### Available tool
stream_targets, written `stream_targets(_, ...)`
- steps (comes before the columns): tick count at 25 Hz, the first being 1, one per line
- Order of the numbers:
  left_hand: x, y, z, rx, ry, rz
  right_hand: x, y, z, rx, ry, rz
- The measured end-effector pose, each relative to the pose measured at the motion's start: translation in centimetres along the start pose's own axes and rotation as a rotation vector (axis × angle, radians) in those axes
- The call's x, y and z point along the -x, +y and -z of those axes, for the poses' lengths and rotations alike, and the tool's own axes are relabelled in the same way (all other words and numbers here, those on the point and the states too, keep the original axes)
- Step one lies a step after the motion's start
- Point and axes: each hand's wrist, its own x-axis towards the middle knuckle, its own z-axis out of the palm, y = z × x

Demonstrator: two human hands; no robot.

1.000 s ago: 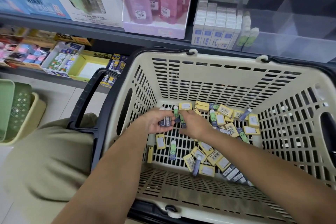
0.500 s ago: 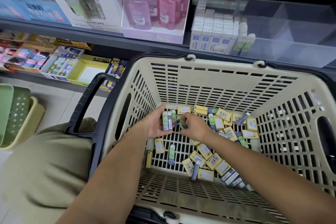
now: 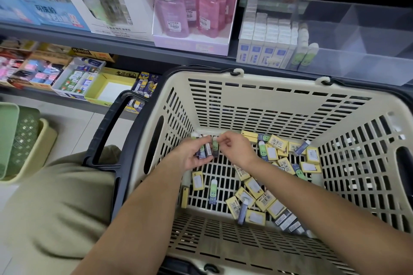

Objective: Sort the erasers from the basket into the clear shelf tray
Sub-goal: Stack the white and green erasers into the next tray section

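A beige slotted basket (image 3: 279, 105) holds several small erasers (image 3: 257, 187) in yellow, green and purple sleeves, scattered over its floor. My left hand (image 3: 190, 156) is inside the basket, palm up, gripping a small row of green and purple erasers (image 3: 204, 148). My right hand (image 3: 237, 147) is beside it, its fingertips pinching one green eraser (image 3: 215, 145) against that row. The clear shelf tray (image 3: 335, 35) stands on the shelf behind the basket, with white and blue eraser boxes (image 3: 266, 42) packed in its left end and two green erasers (image 3: 306, 56) next to them.
Pink and purple glue bottles (image 3: 192, 11) stand in a display box left of the tray. The basket's black handle (image 3: 107, 127) hangs down on its left. Lower shelf boxes of stationery (image 3: 78, 80) and green and cream baskets (image 3: 20, 140) on the floor lie to the left. My knee (image 3: 55, 207) is under the basket.
My left hand has turned palm up and lifted slightly with the erasers lined up in it. My right hand has brought one more green eraser against that row.
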Motion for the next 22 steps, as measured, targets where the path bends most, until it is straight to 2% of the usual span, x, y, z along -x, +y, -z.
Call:
stream_targets(2,0.0,-0.2,-0.1,-0.037,0.013,0.035,-0.7,0.7,-0.2,0.214,-0.053,0.000)
stream_targets(5,-0.1,-0.4,0.0,-0.038,0.024,0.045,-1.0,0.8,-2.1,0.387,-0.193,0.027)
stream_targets(8,-0.3,-0.4,0.1,-0.034,0.021,0.046,-1.3,1.1,-2.6,0.459,-0.180,0.049)
stream_targets(13,-0.5,-0.3,0.4,0.043,-0.023,0.101,0.1,1.9,-0.5,0.213,-0.161,0.103)
stream_targets(16,-0.3,-0.1,0.4,0.064,-0.168,0.140,1.2,1.3,0.4,0.066,-0.179,0.196)
stream_targets(19,0.2,0.0,0.2,0.036,-0.296,0.068,1.5,0.9,0.9,0.027,-0.216,0.254)
stream_targets(22,0.3,0.0,0.2,0.032,-0.192,0.005,1.5,1.5,1.7,-0.138,-0.177,0.165)
